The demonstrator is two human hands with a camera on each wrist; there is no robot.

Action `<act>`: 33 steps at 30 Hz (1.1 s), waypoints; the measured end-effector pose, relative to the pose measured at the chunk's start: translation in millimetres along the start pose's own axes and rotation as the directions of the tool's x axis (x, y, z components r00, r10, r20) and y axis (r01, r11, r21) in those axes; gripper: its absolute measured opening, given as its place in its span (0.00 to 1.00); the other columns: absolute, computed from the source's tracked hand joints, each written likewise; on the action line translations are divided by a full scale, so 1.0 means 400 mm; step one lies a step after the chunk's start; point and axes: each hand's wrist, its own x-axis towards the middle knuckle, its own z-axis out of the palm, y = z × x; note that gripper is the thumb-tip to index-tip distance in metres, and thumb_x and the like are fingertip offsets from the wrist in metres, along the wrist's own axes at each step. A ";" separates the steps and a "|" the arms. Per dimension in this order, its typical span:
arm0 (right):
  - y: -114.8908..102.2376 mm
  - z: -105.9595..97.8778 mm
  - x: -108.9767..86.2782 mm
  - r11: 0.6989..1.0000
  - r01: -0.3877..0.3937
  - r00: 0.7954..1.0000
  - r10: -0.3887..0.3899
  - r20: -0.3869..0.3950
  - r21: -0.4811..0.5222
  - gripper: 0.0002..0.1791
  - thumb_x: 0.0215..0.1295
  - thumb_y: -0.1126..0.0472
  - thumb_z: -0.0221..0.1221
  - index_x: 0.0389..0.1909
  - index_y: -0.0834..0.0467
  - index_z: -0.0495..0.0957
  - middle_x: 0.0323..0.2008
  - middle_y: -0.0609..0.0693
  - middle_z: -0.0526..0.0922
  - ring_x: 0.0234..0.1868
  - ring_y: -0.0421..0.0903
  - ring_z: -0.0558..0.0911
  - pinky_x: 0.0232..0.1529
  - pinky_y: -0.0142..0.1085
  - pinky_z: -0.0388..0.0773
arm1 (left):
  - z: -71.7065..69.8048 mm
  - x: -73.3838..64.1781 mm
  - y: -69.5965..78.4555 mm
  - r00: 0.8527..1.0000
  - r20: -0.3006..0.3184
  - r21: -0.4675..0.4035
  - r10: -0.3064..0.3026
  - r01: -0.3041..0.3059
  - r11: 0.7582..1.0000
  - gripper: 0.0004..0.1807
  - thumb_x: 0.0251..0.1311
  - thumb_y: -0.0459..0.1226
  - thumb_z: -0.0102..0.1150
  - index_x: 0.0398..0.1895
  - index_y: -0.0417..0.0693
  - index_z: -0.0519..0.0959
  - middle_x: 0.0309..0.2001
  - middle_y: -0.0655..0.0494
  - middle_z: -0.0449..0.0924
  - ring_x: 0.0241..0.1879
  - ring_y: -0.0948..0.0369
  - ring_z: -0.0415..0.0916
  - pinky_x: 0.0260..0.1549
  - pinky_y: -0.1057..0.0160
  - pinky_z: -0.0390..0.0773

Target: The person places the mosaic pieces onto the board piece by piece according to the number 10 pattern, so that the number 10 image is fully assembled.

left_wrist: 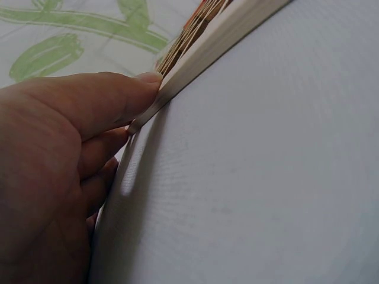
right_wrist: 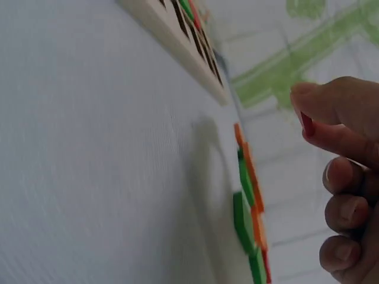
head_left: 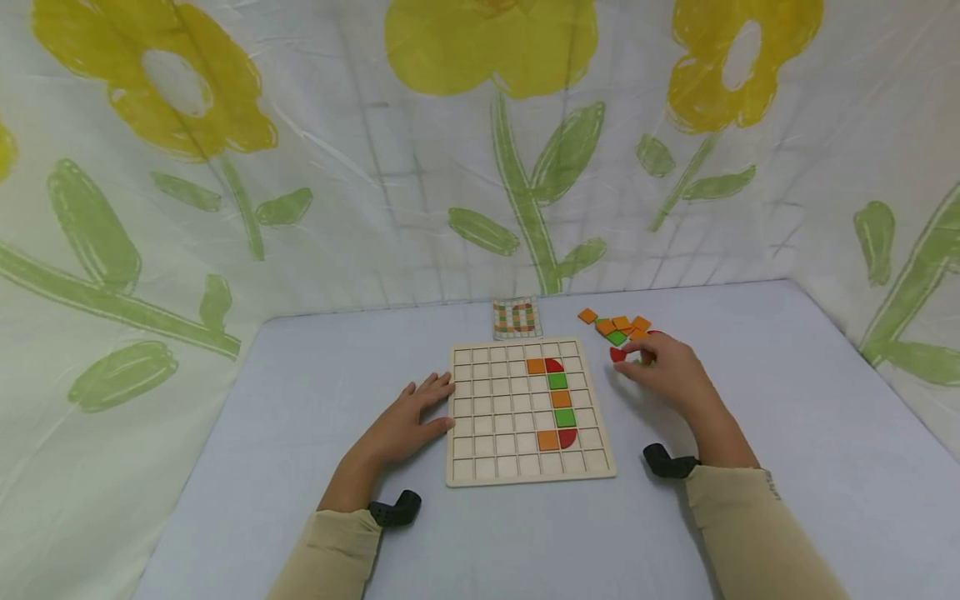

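A square wooden grid board (head_left: 504,471) lies on the table. Orange and green square tiles and two red quarter-round tiles form a column in its right half, with an orange tile to the left at each end. My left hand (head_left: 408,425) rests at the board's left edge, fingers extended, thumb touching the rim in the left wrist view. Above the table, to the right of the board, my right hand (head_left: 667,371) pinches a red tile (head_left: 617,355) between thumb and index finger; the right wrist view shows this red tile (right_wrist: 307,124) edge-on.
A pile of loose orange tiles (head_left: 588,316) and green tiles (head_left: 617,337), with some red, lies just beyond my right hand. A small pattern card (head_left: 517,318) sits behind the board. A white cloth with painted flowers (head_left: 491,42) hangs behind the table.
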 end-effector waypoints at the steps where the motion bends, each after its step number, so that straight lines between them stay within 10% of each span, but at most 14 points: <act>1: -0.020 0.008 -0.003 0.999 0.045 0.999 -0.045 0.014 -0.002 0.18 0.60 0.51 0.68 0.47 0.57 0.84 0.29 0.51 0.73 0.32 0.48 0.70 0.27 0.35 0.67 | 0.000 0.000 -0.001 1.000 -0.001 -0.001 -0.001 0.001 1.000 0.35 0.66 0.47 0.60 0.73 0.47 0.64 0.76 0.56 0.56 0.78 0.54 0.47 0.77 0.48 0.41; 9: -0.136 0.051 -0.039 0.962 0.269 0.957 -0.272 0.095 0.050 0.11 0.57 0.51 0.71 0.39 0.48 0.85 0.27 0.45 0.72 0.35 0.45 0.71 0.28 0.34 0.69 | -0.002 -0.001 0.001 1.000 0.005 0.002 -0.011 0.011 1.000 0.34 0.67 0.47 0.59 0.74 0.48 0.64 0.77 0.58 0.54 0.78 0.57 0.45 0.78 0.50 0.39; 24: -0.214 0.122 -0.073 0.931 0.353 0.858 -0.360 0.367 0.088 0.08 0.54 0.51 0.72 0.34 0.45 0.84 0.31 0.40 0.79 0.34 0.40 0.74 0.34 0.31 0.75 | -0.005 -0.004 0.004 0.999 0.011 -0.011 -0.034 0.034 0.999 0.34 0.66 0.46 0.60 0.74 0.49 0.64 0.77 0.60 0.54 0.78 0.58 0.45 0.78 0.50 0.39; 33: -0.231 0.146 -0.090 0.934 0.355 0.849 -0.342 0.404 0.046 0.09 0.52 0.50 0.73 0.32 0.44 0.84 0.26 0.37 0.73 0.30 0.38 0.73 0.29 0.30 0.74 | -0.004 -0.003 0.004 0.999 0.013 -0.009 -0.044 0.044 0.999 0.35 0.66 0.47 0.60 0.74 0.51 0.63 0.77 0.61 0.54 0.78 0.59 0.45 0.78 0.50 0.39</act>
